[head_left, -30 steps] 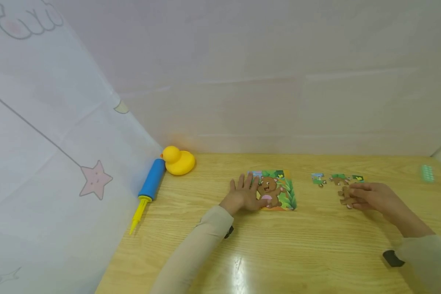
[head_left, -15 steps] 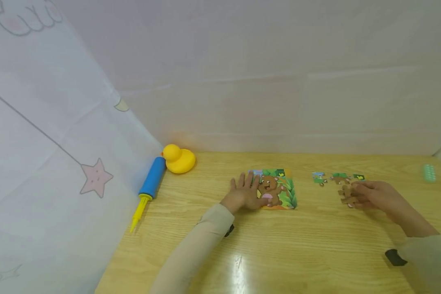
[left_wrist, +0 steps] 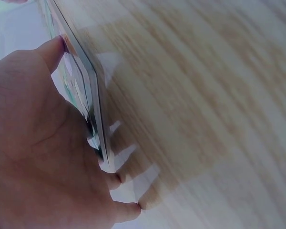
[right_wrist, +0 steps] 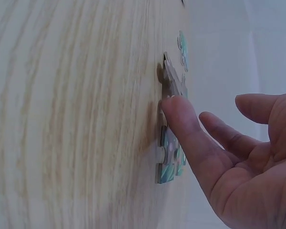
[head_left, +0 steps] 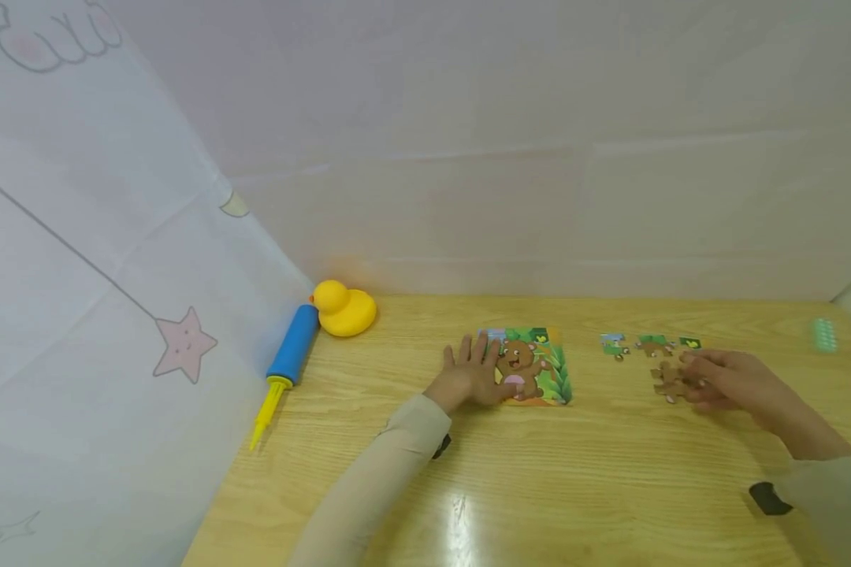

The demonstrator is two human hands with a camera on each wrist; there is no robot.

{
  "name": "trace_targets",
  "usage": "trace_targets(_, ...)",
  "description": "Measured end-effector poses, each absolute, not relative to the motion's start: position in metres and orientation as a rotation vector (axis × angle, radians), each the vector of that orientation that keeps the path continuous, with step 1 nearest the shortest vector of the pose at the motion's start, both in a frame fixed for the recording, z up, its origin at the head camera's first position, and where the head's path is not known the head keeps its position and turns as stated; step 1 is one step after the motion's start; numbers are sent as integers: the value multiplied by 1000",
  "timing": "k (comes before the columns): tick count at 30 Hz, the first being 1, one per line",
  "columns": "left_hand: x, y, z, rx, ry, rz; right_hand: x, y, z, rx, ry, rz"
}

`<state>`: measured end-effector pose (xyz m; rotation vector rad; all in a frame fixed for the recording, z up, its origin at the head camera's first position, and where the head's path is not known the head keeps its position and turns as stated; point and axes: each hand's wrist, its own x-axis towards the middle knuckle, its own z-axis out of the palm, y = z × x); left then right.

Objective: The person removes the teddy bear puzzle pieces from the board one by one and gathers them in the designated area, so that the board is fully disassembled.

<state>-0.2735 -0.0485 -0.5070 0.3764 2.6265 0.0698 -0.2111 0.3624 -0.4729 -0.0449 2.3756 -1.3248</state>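
Note:
A bear picture puzzle board (head_left: 539, 370) lies mid-table. My left hand (head_left: 471, 370) rests flat on its left part with straight, spread fingers; in the left wrist view the palm (left_wrist: 33, 157) lies against the board's edge (left_wrist: 93, 109). To the right, my right hand (head_left: 723, 378) touches brown loose puzzle pieces (head_left: 670, 379) with its fingertips. In the right wrist view one straight finger (right_wrist: 176, 114) presses a piece (right_wrist: 170, 81) on the wood while the other fingers hang relaxed. Three small pieces (head_left: 652, 344) lie in a row just beyond.
A yellow rubber duck (head_left: 343, 309) and a blue-and-yellow hand pump (head_left: 287, 358) sit at the table's far left by a white cloth with a star (head_left: 184, 344). A green object (head_left: 825, 335) lies at the far right edge. White cloth walls the back.
My right hand has drawn slightly to the right, uncovering more of the brown pieces. The left hand stays flat on the board.

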Motion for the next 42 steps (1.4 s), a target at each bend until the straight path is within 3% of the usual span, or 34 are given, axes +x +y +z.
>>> trace_targets(17, -273, -49, -507, 391, 2650, 81, -212, 369, -471, -25, 2369, -1329)
trace_targets(22, -257, -46, -483, 434, 2722, 110, -213, 365, -472, -29, 2404, -1320)
trace_targets(27, -249, -45, -468, 465, 2775, 159, -219, 348, -472, -62, 2444, -1328)
trace_targets(42, -255, -65, -481, 522, 2795, 273, -237, 274, -467, -126, 2336, -1441)
